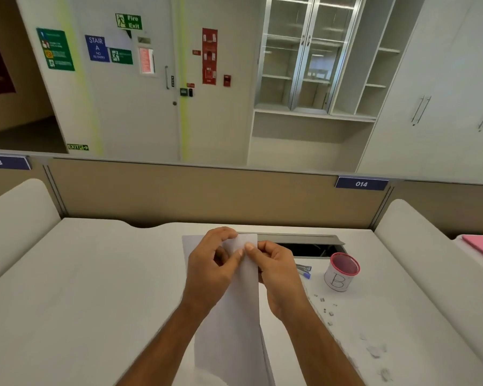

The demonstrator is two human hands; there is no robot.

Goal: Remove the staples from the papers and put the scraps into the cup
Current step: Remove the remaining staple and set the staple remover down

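bare forearms reach forward over white desk (81, 288); left hand (209, 268) and right hand (276, 271) pinch upper end of tall, smooth white paper (234, 316), thumbs meeting near its top edge, fingers curled behind. cylindrical white cup (341, 272), pink rim, marked "b", stands right of hands; small metal scraps (325, 309) lie scattered near its base.

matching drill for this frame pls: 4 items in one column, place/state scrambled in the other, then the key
Items
1. cup marked B
2. paper strip
3. staple scraps
4. blue pen

Place or state
A. pinched between both thumbs, left hand and right hand
B. scattered loose on the desk, nearer the person than the cup
C. upright on the desk, right of the hands
D. lying flat between the right hand and the cup

Pairs: 1-C, 2-A, 3-B, 4-D
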